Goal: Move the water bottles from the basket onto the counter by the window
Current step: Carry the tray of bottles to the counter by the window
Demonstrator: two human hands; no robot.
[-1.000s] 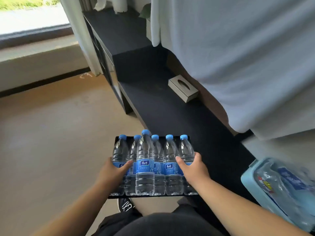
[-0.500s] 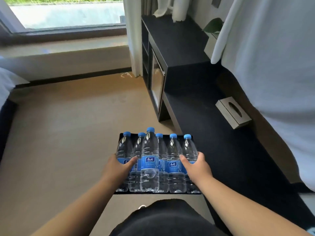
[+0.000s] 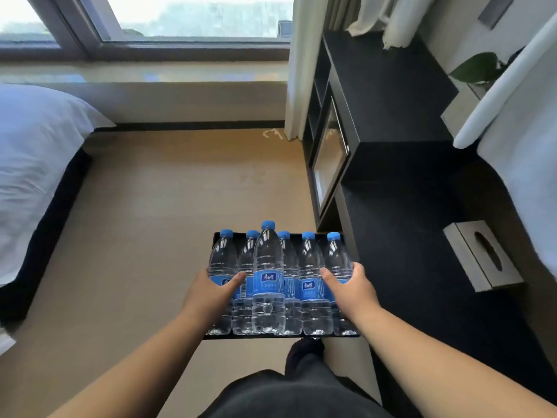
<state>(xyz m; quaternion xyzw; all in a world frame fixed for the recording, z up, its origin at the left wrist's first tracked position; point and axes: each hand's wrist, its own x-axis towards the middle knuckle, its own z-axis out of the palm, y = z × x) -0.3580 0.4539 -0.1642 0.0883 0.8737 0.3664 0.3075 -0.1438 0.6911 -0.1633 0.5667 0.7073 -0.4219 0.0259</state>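
Note:
Several clear water bottles (image 3: 268, 276) with blue caps and blue labels stand upright in a shallow black basket (image 3: 281, 335), carried above the floor. My left hand (image 3: 211, 292) grips the basket's left side, thumb lying across the outer bottles. My right hand (image 3: 351, 289) grips the right side the same way, thumb on a bottle. The fingers of both hands are hidden behind the load. The black counter (image 3: 388, 89) by the window (image 3: 196, 16) lies ahead to the right, beyond the basket.
A lower black desk (image 3: 407, 242) carries a grey tissue box (image 3: 482, 256). A glass-fronted cabinet door (image 3: 328, 167) sits under the counter. White cloth (image 3: 524, 140) hangs at right, a bed (image 3: 33, 164) stands at left, and tan floor (image 3: 180, 191) runs between them.
The view has swung left and moved nearer the window; the bed has come into sight and the blue bin at right has left it. Both hands keep the same hold on the basket.

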